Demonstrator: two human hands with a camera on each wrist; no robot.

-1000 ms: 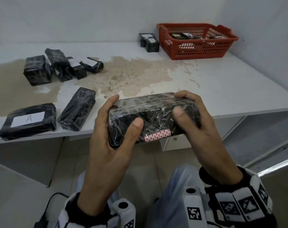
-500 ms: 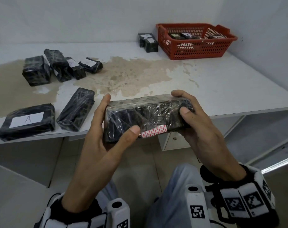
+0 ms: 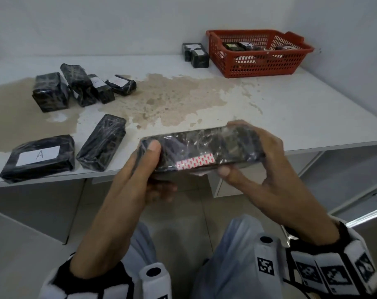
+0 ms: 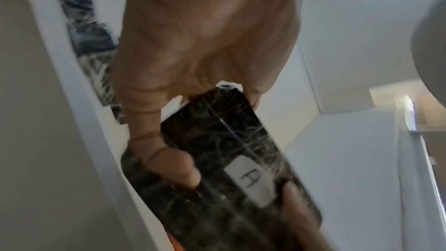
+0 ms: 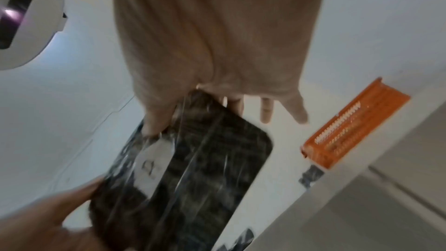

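Note:
A long black package (image 3: 201, 151) wrapped in clear film, with a red-and-white tape strip on its near edge, is held level over the table's front edge. My left hand (image 3: 155, 169) grips its left end, thumb on top and fingers underneath. My right hand (image 3: 263, 152) grips the right end, fingers curled over the far side and thumb under the near edge. In the left wrist view the package (image 4: 217, 159) shows a white label marked "A" (image 4: 251, 180) on its underside. The right wrist view shows the same package (image 5: 193, 169), blurred.
On the white table (image 3: 301, 117), a red basket (image 3: 258, 65) with small packages stands at the back right, two black packages (image 3: 196, 55) beside it. Several black packages (image 3: 82, 87) lie far left. A labelled "A" package (image 3: 38, 158) and a long one (image 3: 102, 142) lie near left. A brown stain (image 3: 172, 98) spreads mid-table.
Both hands have turned the package flatter and shifted it slightly right. The left thumb slid to the left end's top; the right thumb dropped under the near edge.

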